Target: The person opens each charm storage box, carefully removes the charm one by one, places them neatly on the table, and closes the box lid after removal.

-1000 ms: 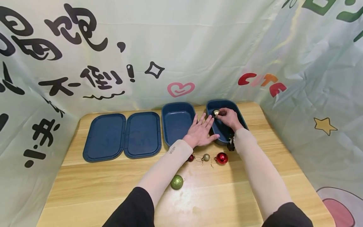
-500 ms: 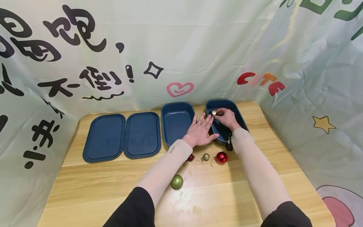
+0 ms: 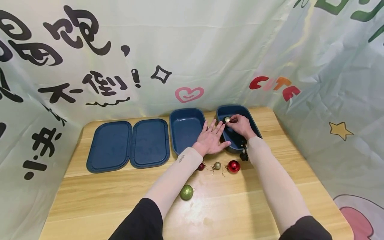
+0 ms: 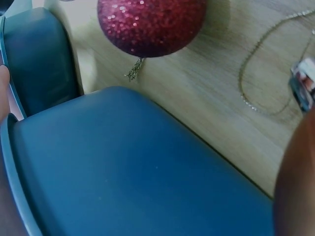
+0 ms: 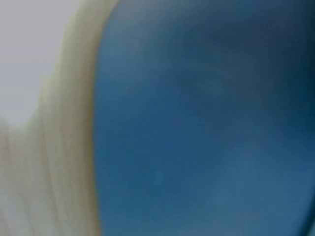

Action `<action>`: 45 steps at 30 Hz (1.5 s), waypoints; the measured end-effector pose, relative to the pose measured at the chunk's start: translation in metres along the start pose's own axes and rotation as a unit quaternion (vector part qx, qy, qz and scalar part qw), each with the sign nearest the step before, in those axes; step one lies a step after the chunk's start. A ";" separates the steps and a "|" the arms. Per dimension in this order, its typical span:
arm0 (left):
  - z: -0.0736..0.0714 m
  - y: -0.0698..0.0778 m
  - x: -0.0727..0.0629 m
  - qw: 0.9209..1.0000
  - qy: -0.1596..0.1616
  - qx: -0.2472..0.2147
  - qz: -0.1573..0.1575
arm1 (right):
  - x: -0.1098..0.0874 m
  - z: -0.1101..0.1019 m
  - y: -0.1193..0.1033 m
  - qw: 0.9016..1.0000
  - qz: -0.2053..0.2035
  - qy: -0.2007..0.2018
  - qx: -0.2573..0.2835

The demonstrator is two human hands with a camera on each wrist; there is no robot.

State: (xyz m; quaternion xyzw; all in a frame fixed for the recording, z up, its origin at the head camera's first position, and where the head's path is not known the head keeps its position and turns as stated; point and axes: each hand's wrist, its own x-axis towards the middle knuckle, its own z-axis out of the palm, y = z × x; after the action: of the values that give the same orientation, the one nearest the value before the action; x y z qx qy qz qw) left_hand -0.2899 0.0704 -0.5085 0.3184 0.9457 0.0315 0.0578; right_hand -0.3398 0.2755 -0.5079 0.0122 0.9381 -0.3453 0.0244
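Head view. Wooden table [image 3: 126, 203], bearing: two flat blue lids [image 3: 109, 146] side by side at the left; a left blue box [image 3: 186, 123]; a right blue box [image 3: 252, 121]. Right hand [image 3: 241, 126]: inside the right box, fingertips pinching a small shiny gold ornament [image 3: 227, 119] near its left wall. Left hand [image 3: 210, 138]: fingers straight and spread, grasping nothing, across the gap between the boxes, covering the near right corner of the left one. In front of the boxes: a dark red ball [image 3: 200, 167], partly behind the left sleeve [image 3: 172, 181]; a small gold ball [image 3: 217, 165]; a glossy red ball [image 3: 233, 166]. Nearer the person, beside that sleeve: a green glitter ball [image 3: 186, 192].

Lettering: "CUTE" in colour and black Chinese characters, among them "不倒!", on the backdrop cloth [image 3: 210, 63]; sleeve print too small to read.

Since half a second ago: arrangement unchanged; only the framing has shifted slightly.

Left wrist view. Blue box wall [image 4: 162, 162]; beyond it, a red glitter ball [image 4: 150, 24] and a loop of gold cord [image 4: 242, 81].

Right wrist view. Blurred blue surface [image 5: 197, 128] beside pale wood; finger state cannot be told here.
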 end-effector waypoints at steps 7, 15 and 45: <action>0.000 -0.002 0.005 1.000 -0.024 -0.007 -0.005 | -0.007 -0.003 0.000 1.000 -0.014 0.009 0.000; -0.002 0.000 0.003 1.000 -0.021 -0.006 0.000 | -0.014 -0.006 -0.001 1.000 -0.020 0.013 0.005; -0.004 -0.079 -0.102 0.999 0.036 -0.015 0.017 | -0.091 -0.013 -0.039 0.991 -0.128 0.026 0.020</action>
State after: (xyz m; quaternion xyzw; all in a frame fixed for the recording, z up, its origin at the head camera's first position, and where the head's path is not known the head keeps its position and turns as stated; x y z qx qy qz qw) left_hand -0.2570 -0.0539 -0.5033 0.3322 0.9410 0.0582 0.0282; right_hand -0.2505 0.2536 -0.4679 -0.0984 0.9251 -0.3641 -0.0448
